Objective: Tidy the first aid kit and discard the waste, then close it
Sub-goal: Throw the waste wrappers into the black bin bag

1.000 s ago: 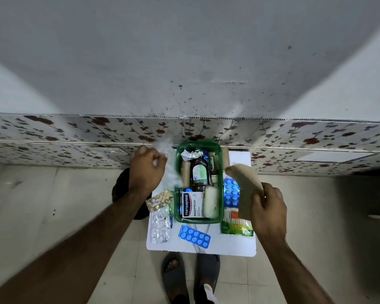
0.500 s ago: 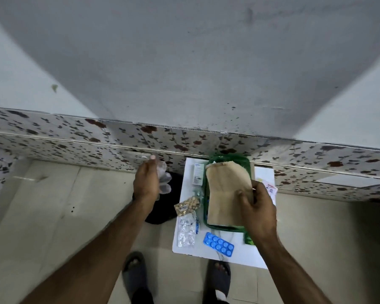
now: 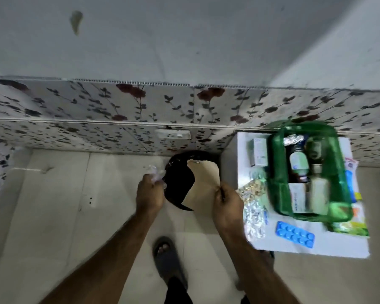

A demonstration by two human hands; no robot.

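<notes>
The green see-through first aid kit [image 3: 278, 172] lies open on a white table [image 3: 338, 244] at the right, with bottles and boxes inside. My right hand [image 3: 226, 201] pinches a torn brown paper piece [image 3: 203, 185] over a black bin [image 3: 176, 178] on the floor. My left hand [image 3: 149, 194] grips crumpled clear plastic wrap [image 3: 154, 172] at the bin's left rim. On the table beside the kit lie a blue blister pack [image 3: 295, 234], silver and gold pill strips [image 3: 253, 213] and a small white box [image 3: 259, 151].
A floral tiled wall [image 3: 119, 110] runs behind the bin and table. A colourful packet [image 3: 349, 227] sticks out under the kit's right side. My sandalled foot [image 3: 167, 257] stands on the pale floor tiles below the bin.
My right hand has carried the brown paper leftward from over the kit to above the black bin. The view has swung left, and the kit's contents show again.
</notes>
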